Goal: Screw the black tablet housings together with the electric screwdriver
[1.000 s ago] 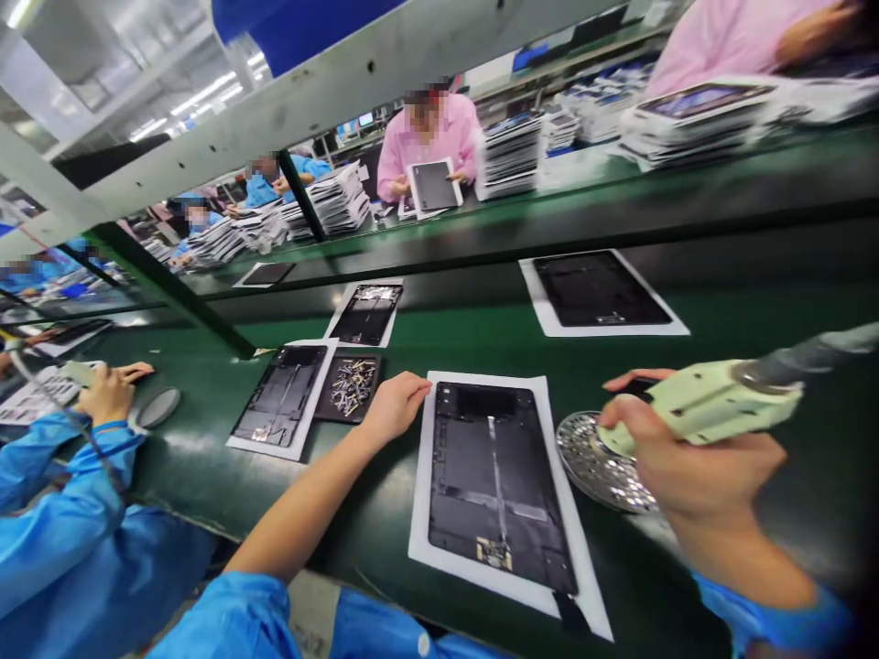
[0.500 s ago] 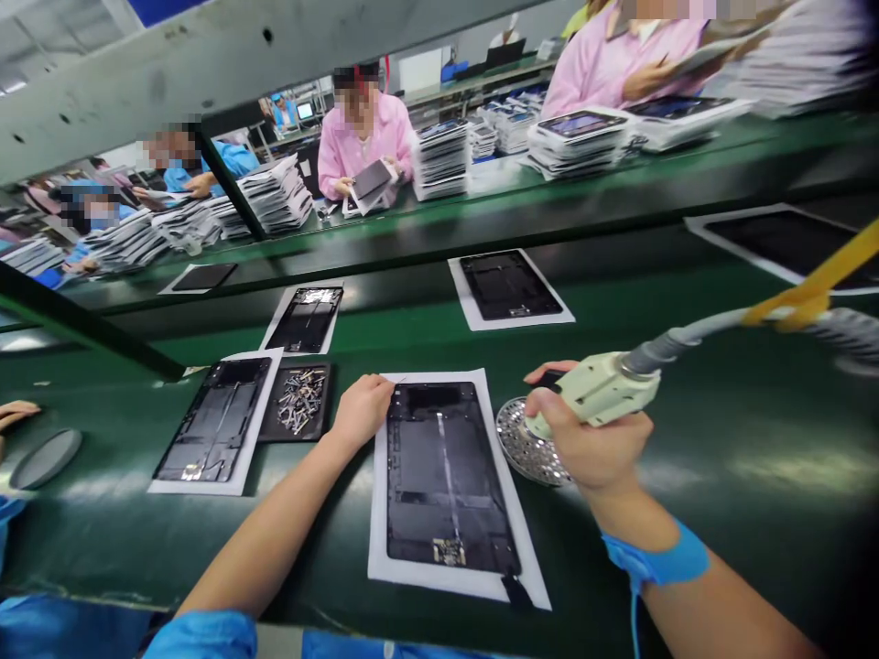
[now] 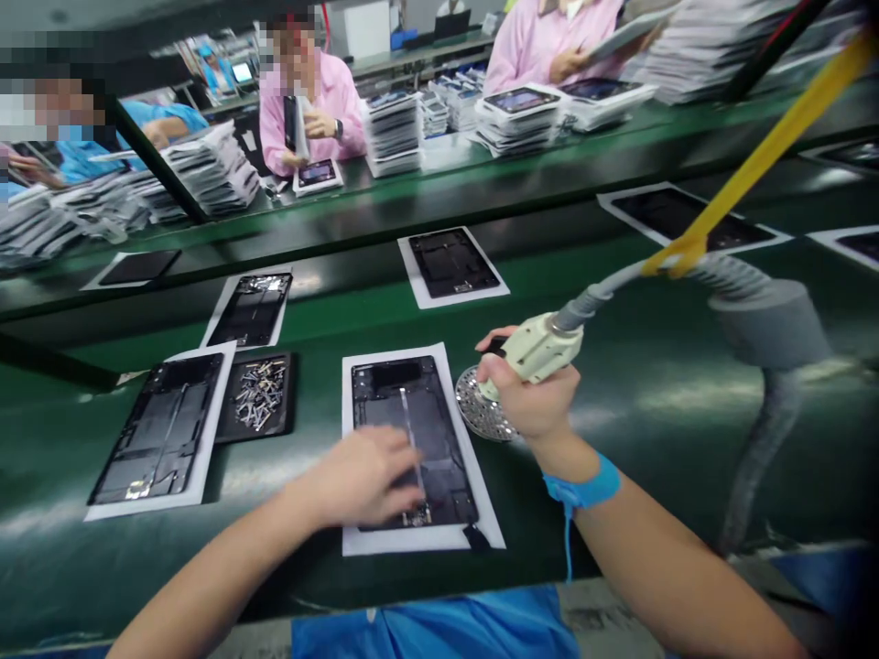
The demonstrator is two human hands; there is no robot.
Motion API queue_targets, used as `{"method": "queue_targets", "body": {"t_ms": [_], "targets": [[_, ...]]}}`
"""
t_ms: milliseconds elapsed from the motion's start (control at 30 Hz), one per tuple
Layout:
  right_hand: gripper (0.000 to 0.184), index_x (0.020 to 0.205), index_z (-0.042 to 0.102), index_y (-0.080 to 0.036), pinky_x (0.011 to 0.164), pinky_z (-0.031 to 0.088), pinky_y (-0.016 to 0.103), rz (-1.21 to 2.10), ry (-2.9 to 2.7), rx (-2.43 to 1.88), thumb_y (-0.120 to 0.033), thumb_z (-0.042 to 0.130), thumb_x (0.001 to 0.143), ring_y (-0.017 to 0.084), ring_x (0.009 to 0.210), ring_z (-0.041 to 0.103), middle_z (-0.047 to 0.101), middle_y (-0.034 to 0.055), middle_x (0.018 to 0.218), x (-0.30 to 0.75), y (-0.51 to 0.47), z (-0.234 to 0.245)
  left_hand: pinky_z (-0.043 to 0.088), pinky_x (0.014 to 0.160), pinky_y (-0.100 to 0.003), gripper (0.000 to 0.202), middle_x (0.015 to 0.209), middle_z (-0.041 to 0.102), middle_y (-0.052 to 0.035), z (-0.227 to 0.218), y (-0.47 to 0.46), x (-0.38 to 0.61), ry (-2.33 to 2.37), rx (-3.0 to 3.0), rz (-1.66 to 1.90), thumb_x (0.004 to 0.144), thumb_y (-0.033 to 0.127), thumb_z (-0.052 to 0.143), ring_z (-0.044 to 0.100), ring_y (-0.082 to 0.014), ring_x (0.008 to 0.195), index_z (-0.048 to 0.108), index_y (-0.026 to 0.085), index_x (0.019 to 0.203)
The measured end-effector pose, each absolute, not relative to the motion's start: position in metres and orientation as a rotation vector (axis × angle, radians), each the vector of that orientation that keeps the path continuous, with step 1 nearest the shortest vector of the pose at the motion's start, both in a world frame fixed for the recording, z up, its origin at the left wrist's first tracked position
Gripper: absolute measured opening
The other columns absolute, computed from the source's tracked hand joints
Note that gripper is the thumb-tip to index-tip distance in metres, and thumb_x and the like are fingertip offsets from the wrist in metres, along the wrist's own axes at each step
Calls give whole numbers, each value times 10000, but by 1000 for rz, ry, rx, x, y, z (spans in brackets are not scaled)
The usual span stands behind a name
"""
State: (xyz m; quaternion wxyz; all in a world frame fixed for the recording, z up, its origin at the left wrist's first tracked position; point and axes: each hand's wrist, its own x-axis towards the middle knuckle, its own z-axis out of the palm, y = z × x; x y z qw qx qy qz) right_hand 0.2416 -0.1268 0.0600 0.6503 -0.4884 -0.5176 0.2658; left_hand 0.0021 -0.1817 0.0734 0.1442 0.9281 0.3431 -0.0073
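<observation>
A black tablet back housing (image 3: 439, 430) lies on a white sheet (image 3: 473, 499) in front of me, its inner side up. My left hand (image 3: 371, 471) is over its lower left part, slightly blurred, fingers apart and holding nothing I can see. Whether it touches the housing I cannot tell. My right hand (image 3: 539, 394) is wrapped around a pale green corded hand tool (image 3: 546, 346), with a blue band at the wrist. Under the tool's front end sits a round silver disc (image 3: 481, 407) full of holes or small parts. The tool's tip is hidden.
A second housing (image 3: 165, 426) overlaps a black tray of loose screws (image 3: 288, 398) at left. More housings (image 3: 450, 261) lie farther back. A yellow strap (image 3: 775, 137) holds the tool's grey cable (image 3: 611, 279). Co-workers sit behind stacks of sheeted tablets (image 3: 395, 137).
My left hand has left the housing's upper left corner and come down over its lower part. The right hand still grips the tool by the disc. My view has turned to the right.
</observation>
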Motion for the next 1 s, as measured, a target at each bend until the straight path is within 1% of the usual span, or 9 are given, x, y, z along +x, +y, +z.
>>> {"method": "queue_targets", "body": {"t_ms": [100,233,300,433,600,667,767,867,1000], "targets": [[174,891,652,-210,563,591,330,597,-1182,-1106,-314,695,759,142,526,633,718,14,755,242,-126,59,521,682,-350,231,935,685,-91,76,-217,28,716,2702,-201,901,407,678,646,-240,812,664,183,953],[192,911,648,-215,580,591,332,633,-1185,-1072,-320,701,759,137,519,622,698,-4,716,241,-125,60,493,578,-351,77,877,673,-118,60,-239,48,725,2818,-306,937,185,589,648,-252,752,654,146,921],[186,901,647,-215,568,584,324,634,-1188,-1068,-321,701,758,135,511,617,693,-8,698,241,-125,61,474,537,-335,112,853,671,-117,55,-243,52,721,2855,-362,944,111,551,653,-246,723,656,132,911],[183,906,649,-211,523,563,304,633,-1156,-1055,-293,704,751,131,493,615,698,-11,710,239,-124,61,459,508,-316,89,830,684,-105,57,-257,53,611,2849,-348,935,109,587,663,-227,695,665,125,894],[172,943,671,-208,539,566,298,654,-1184,-1039,-254,712,782,128,507,631,703,-17,730,240,-123,53,498,586,-297,122,798,690,-48,65,-246,42,421,2678,-27,935,255,633,645,-180,671,659,176,847],[177,951,671,-211,531,563,292,652,-1184,-1037,-254,713,785,125,508,633,705,-18,745,240,-123,50,518,683,-286,139,830,693,-44,64,-215,28,646,2613,167,959,264,581,652,-175,745,668,194,876],[205,971,661,-208,512,554,280,651,-1171,-1034,-268,715,782,117,504,627,713,-8,782,240,-120,49,512,792,-314,236,910,688,-75,54,-158,-4,1308,2549,464,990,248,481,650,-204,886,685,192,884],[191,950,650,-203,511,554,279,625,-1166,-1042,-269,707,779,114,502,619,701,-11,757,239,-116,50,499,782,-319,232,880,679,-63,42,-119,-38,1576,2438,507,963,259,492,637,-204,864,679,189,844],[171,923,650,-200,512,556,282,599,-1168,-1012,-241,708,767,113,488,608,674,-30,692,238,-112,50,488,746,-318,259,779,662,-38,33,-109,-61,1435,2374,480,957,330,516,619,-188,775,678,195,808]]}}
